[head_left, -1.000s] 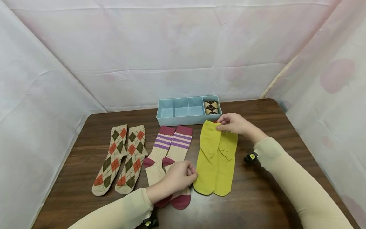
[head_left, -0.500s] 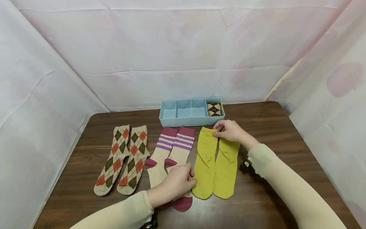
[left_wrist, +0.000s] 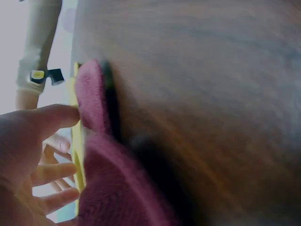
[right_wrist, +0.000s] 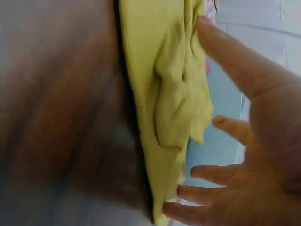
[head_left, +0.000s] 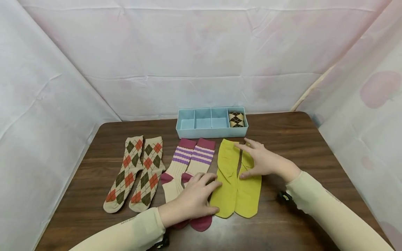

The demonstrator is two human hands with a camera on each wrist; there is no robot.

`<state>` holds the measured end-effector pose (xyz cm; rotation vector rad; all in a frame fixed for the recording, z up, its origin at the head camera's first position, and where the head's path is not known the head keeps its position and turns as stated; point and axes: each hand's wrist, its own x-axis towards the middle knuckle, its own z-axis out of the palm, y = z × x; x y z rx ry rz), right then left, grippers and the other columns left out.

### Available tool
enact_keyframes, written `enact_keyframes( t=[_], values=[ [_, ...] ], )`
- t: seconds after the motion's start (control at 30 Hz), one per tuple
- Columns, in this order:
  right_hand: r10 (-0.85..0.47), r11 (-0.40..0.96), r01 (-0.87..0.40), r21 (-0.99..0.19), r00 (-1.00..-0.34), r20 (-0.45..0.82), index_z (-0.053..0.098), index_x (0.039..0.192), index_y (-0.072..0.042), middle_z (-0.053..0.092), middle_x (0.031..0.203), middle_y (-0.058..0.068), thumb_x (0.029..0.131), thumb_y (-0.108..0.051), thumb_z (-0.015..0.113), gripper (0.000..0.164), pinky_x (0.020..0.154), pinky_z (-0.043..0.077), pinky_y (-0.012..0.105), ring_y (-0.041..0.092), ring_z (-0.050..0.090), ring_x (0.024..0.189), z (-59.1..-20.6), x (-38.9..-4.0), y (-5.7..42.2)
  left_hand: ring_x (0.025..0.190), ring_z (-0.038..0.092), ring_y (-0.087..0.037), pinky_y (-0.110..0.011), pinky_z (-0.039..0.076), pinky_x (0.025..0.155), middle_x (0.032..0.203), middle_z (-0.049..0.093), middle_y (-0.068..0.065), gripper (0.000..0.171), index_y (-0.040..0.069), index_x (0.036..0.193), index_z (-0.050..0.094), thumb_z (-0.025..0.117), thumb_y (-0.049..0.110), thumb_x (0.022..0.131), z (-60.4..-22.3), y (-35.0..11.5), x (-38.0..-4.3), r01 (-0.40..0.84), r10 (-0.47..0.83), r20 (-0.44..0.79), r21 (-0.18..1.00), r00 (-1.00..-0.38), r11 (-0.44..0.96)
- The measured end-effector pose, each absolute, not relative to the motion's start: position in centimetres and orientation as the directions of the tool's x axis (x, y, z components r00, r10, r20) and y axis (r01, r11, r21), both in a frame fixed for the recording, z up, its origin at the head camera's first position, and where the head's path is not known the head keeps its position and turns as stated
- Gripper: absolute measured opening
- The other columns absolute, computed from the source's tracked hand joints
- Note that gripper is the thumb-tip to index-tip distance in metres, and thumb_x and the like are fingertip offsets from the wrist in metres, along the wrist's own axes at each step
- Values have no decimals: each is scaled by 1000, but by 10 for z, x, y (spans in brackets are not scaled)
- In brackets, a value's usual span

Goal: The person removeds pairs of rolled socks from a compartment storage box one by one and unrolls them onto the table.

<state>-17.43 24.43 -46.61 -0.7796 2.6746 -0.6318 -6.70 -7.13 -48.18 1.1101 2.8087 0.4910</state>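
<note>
Two yellow socks (head_left: pixel 227 195) lie flat side by side on the table, toes toward the person. My right hand (head_left: pixel 262 160) is spread over the upper part of the right yellow sock, thumb near its heel crease. In the right wrist view the fingers (right_wrist: pixel 211 174) are apart, with the yellow sock (right_wrist: pixel 146 70) beyond them. My left hand (head_left: pixel 196 197) reaches across the striped cream and maroon socks (head_left: pixel 201 153), its fingertips right at the left yellow sock's edge. The left wrist view shows these fingers (left_wrist: pixel 56 174) spread, with a maroon toe (left_wrist: pixel 94 94) beside the thumb.
At the back of the table (head_left: pixel 282 223) stands a light blue divided box (head_left: pixel 210 133); its right compartment holds a rolled brown and beige argyle sock bundle (head_left: pixel 236 119). Two beige argyle socks (head_left: pixel 120 184) lie at the left. White curtains (head_left: pixel 201 52) surround the table.
My right hand has let go of the yellow socks' cuff and spread, its thumb moving toward the heel. My left hand has opened from a pinch at the sock's edge.
</note>
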Motion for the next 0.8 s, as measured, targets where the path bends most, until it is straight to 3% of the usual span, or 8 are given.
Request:
enact_keyframes(
  t=[0.13, 0.3, 0.57, 0.67, 0.8],
  values=[
    [-590, 758, -450, -472, -781, -203, 31, 174, -25, 10, 179, 29, 82, -60, 93, 117, 117, 25, 83, 61, 5, 161, -470, -166, 242, 138, 50, -32, -56, 49, 107, 158, 55, -7, 76, 19, 148, 68, 89, 58, 86, -482, -72, -64, 671, 698, 10, 289, -716, 683],
    [-638, 732, -477, -487, -731, -244, 39, 172, -26, 7, 181, 23, 84, -61, 91, 108, 118, 20, 85, 60, -5, 162, -471, -162, 238, 137, 51, -30, -54, 51, 105, 155, 57, -7, 79, 19, 145, 69, 91, 61, 82, -481, -73, -60, 675, 699, 10, 272, -715, 686],
    [-675, 712, -494, -500, -677, -293, 39, 172, -24, 4, 181, 24, 83, -60, 92, 110, 123, 12, 81, 57, -9, 163, -466, -163, 234, 132, 54, -29, -51, 50, 109, 148, 60, -8, 78, 18, 138, 71, 94, 63, 78, -481, -72, -53, 694, 708, 47, 254, -705, 674],
    [-683, 706, -508, -494, -673, -284, 43, 170, -18, 11, 179, 28, 86, -52, 93, 103, 124, 15, 77, 56, 3, 163, -457, -169, 233, 130, 55, -28, -51, 51, 108, 146, 60, -9, 78, 18, 137, 71, 94, 63, 78, -481, -73, -53, 699, 712, 57, 264, -700, 665],
    [-672, 675, -544, -498, -732, -111, 60, 154, -6, 49, 164, 26, 94, -34, 89, 72, 122, 36, 67, 49, 43, 153, -437, -197, 236, 129, 56, -28, -51, 52, 107, 143, 61, -9, 76, 15, 137, 70, 95, 59, 80, -478, -78, -62, 682, 699, 76, 318, -711, 658]
  ],
)
